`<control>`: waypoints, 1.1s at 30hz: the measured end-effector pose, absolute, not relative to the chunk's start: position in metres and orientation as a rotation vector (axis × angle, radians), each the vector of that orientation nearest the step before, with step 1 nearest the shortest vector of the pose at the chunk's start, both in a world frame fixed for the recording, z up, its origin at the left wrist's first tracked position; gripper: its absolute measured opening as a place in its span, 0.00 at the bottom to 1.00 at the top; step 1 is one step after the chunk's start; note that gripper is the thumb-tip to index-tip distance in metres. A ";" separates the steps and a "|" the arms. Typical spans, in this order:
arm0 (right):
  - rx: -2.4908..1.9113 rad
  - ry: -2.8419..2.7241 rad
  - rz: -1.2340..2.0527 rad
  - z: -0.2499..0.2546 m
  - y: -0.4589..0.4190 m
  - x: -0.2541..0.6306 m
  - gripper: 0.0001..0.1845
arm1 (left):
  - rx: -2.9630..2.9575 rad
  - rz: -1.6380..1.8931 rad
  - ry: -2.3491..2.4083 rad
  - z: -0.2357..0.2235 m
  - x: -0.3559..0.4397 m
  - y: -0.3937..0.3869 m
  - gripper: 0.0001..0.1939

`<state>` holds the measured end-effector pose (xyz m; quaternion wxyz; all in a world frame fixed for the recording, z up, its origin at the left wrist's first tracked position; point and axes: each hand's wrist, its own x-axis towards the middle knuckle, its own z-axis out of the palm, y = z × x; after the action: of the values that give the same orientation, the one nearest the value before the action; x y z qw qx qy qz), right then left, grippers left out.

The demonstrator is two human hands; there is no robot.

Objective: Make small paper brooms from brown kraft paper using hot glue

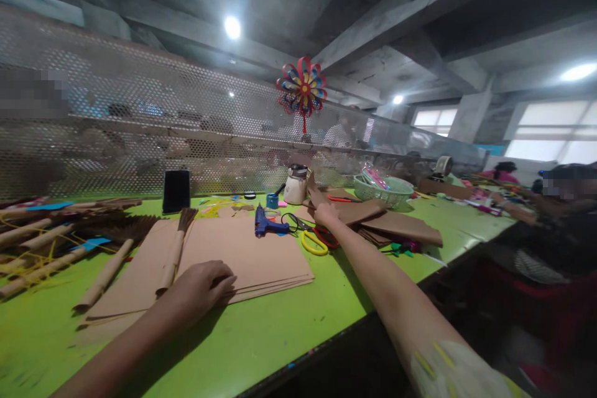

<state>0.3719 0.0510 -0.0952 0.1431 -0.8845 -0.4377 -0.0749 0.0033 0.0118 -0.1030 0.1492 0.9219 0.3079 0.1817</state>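
Note:
My left hand [208, 286] rests on the front edge of a stack of light brown paper sheets [252, 255], fingers loosely bent and thumb apart, holding nothing. Out over the table, my right hand [327, 214] has its fingers closed on a piece of brown paper [314, 189] in a pile of folded brown paper [401, 224]. Below it lie yellow-handled scissors [313, 244] and red-handled scissors [326, 237]. A blue glue gun [269, 226] sits at the stack's back right. One rolled paper tube with a fringed end [173, 258] lies across the sheets.
More paper tubes with yellow strings [41, 249] are heaped at left. A dark phone [176, 191] stands before the perforated metal screen [116, 149]. Behind are a white jar [295, 186] and a green basket [396, 194]. Other people [564, 217] sit at right.

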 end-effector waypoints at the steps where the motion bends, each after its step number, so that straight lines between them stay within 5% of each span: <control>1: -2.515 -1.278 -0.239 -0.097 0.050 0.368 0.18 | 2.646 0.530 0.883 -0.104 0.003 0.012 0.18; 16: -1.890 -1.381 -0.606 -0.117 0.003 0.335 0.17 | 2.679 0.767 0.891 -0.110 0.001 0.029 0.13; 33: -1.664 -1.118 -0.433 -0.116 -0.011 0.354 0.29 | 2.627 0.775 0.908 -0.109 0.002 0.011 0.17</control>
<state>0.3542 -0.0108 -0.1160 0.5188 -0.6937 -0.4659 -0.1805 0.0017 0.0108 -0.1089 0.1278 0.9029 0.3120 0.2666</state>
